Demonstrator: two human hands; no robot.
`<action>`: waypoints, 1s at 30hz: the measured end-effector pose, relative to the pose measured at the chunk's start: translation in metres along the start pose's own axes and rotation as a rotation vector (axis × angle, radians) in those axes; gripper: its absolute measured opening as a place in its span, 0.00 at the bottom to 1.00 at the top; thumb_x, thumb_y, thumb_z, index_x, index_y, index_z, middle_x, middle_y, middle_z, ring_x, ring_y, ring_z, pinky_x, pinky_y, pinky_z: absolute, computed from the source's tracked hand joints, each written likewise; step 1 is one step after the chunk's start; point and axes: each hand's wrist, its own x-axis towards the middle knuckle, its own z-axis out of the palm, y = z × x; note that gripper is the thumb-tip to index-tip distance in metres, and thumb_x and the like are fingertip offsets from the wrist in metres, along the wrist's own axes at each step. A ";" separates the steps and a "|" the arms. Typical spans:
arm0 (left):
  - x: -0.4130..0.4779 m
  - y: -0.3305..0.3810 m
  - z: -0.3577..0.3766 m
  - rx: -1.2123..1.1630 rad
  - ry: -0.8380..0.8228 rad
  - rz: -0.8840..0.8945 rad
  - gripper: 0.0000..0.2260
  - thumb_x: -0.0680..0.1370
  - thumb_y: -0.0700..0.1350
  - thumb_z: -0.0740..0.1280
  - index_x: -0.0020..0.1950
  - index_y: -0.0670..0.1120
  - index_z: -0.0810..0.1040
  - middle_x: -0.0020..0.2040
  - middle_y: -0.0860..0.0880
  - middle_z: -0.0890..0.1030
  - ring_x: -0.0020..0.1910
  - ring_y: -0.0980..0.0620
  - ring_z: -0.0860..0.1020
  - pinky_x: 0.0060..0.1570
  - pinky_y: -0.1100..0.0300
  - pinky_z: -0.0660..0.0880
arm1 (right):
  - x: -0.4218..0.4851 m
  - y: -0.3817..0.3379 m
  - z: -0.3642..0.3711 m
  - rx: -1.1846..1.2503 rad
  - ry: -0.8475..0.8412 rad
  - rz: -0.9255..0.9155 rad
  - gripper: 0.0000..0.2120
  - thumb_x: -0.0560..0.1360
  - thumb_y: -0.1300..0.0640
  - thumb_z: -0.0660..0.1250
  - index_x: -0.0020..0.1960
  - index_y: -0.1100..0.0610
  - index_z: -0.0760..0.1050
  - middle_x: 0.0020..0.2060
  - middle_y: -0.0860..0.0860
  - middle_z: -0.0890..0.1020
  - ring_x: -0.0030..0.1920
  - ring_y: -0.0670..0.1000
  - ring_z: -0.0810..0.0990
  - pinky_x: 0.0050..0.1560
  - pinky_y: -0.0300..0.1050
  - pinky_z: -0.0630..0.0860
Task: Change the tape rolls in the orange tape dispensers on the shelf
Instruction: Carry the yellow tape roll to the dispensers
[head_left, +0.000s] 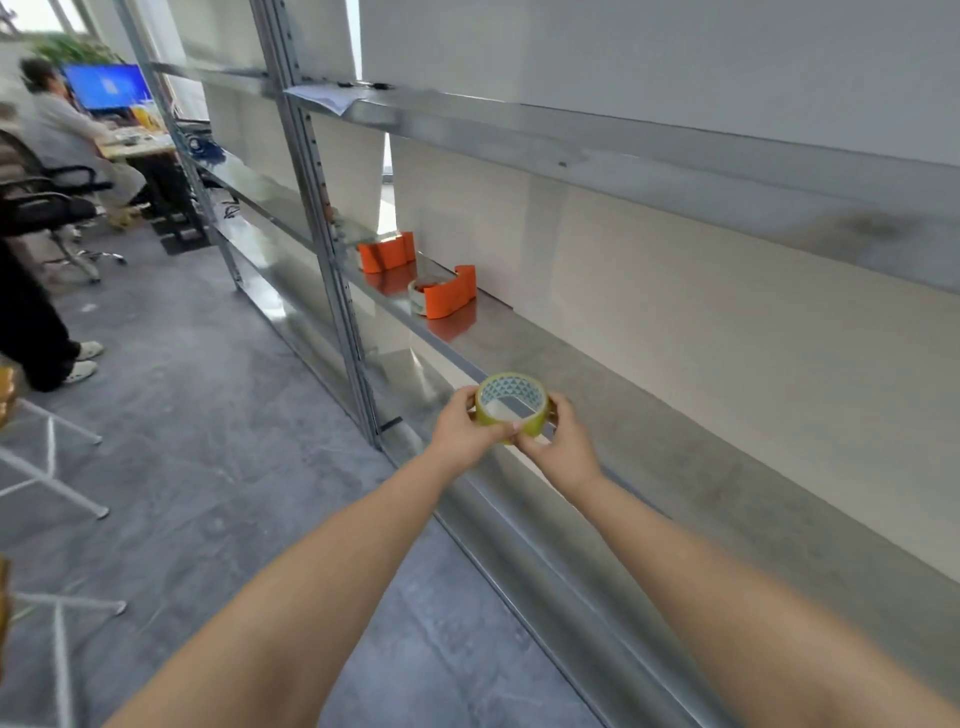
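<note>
A yellowish clear tape roll (511, 387) with a patterned inner core is held between both hands over the front edge of the metal shelf (649, 441). My left hand (462, 434) grips its left side and my right hand (563, 441) its right side, thumbs meeting at the roll's near rim. Farther along the shelf stand two orange tape dispensers. The nearer dispenser (451, 296) has a pale tape roll (418, 296) at its left end. The farther dispenser (387, 252) sits close to the shelf upright.
A grey metal upright (332, 260) rises left of the dispensers. An upper shelf (623, 156) carries papers. At far left a person sits at a desk with a blue monitor (106, 85), by office chairs; another person's legs stand nearby. White frame legs (52, 467) cross the grey floor.
</note>
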 end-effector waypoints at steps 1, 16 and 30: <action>0.007 -0.003 -0.010 0.001 0.014 -0.004 0.28 0.65 0.40 0.78 0.60 0.46 0.69 0.56 0.49 0.75 0.54 0.53 0.75 0.54 0.62 0.71 | 0.007 -0.002 0.012 0.001 -0.009 -0.004 0.31 0.62 0.51 0.76 0.62 0.56 0.69 0.56 0.52 0.79 0.54 0.49 0.77 0.55 0.42 0.73; 0.140 -0.020 -0.117 0.050 0.232 -0.030 0.30 0.63 0.43 0.79 0.62 0.44 0.69 0.58 0.47 0.77 0.55 0.52 0.76 0.57 0.59 0.74 | 0.159 -0.015 0.138 0.066 -0.205 -0.097 0.29 0.63 0.54 0.76 0.60 0.54 0.69 0.52 0.47 0.77 0.52 0.45 0.76 0.45 0.23 0.69; 0.272 -0.013 -0.181 0.035 0.313 -0.090 0.32 0.64 0.41 0.78 0.64 0.42 0.68 0.59 0.48 0.76 0.57 0.51 0.75 0.61 0.56 0.73 | 0.297 -0.033 0.214 0.013 -0.279 -0.172 0.29 0.63 0.52 0.77 0.60 0.53 0.69 0.54 0.48 0.77 0.53 0.44 0.74 0.52 0.37 0.69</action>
